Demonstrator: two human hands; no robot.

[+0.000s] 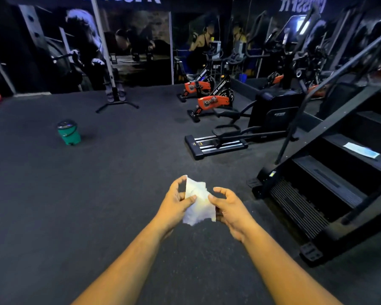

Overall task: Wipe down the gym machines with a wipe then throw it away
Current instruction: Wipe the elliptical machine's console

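Both hands hold a crumpled white wipe [198, 203] out in front, above the dark rubber floor [97, 194]. The left hand [176, 203] pinches its left edge, thumb pressed on the front and fingers curled behind. The right hand [227, 208] grips the right edge with its fingers bent round it. A green bin [69, 132] with a dark lid stands on the floor, well apart to the left. A black stair climber [330, 183] is near on the right, a cross trainer [251, 128] and two orange exercise bikes [207, 95] beyond it.
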